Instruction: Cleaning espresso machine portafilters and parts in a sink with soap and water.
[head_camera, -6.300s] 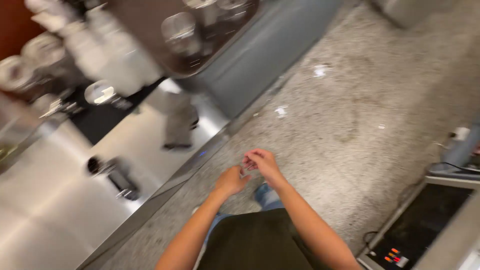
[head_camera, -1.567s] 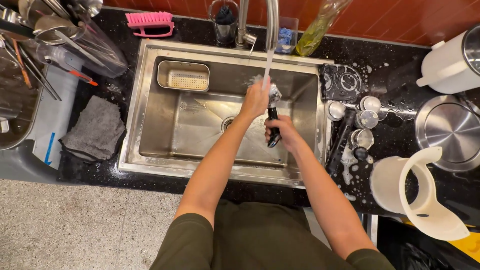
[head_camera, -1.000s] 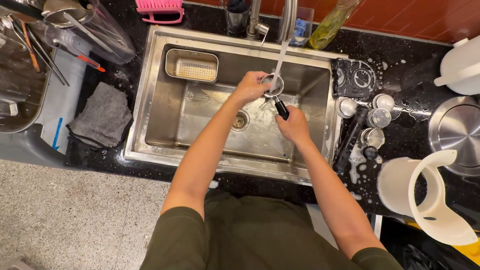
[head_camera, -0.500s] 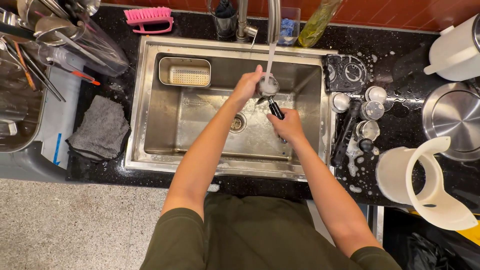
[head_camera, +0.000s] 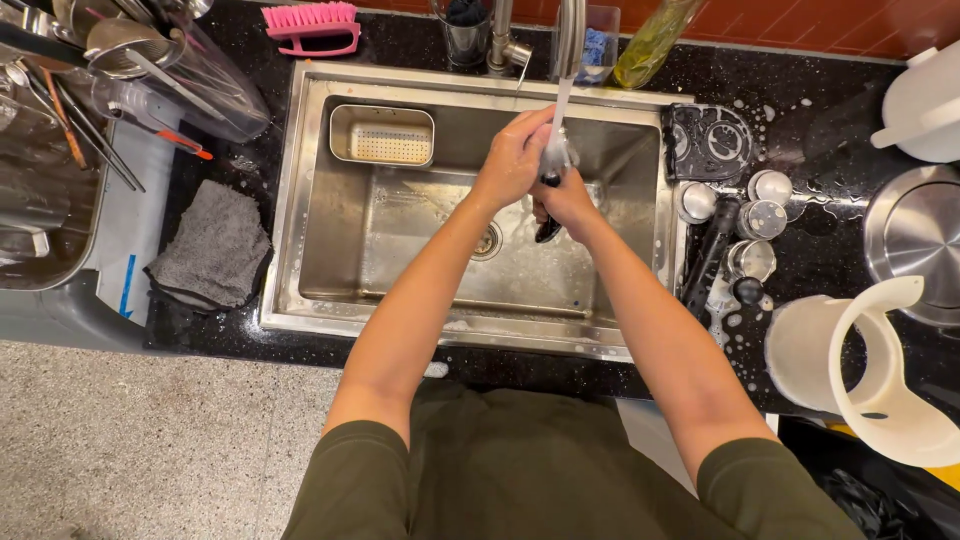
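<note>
Steel sink, head view: both hands under the tap stream at 12 o'clock of the basin. Left hand curled shut round the top of a small black-handled tool; right hand closed on its handle just below. Rinse looks mid-way, water running. Suds-covered small metal cups at 3 o'clock look unrinsed. Grey cloth at 9, pink brush at 11, white jug at 4.
</note>
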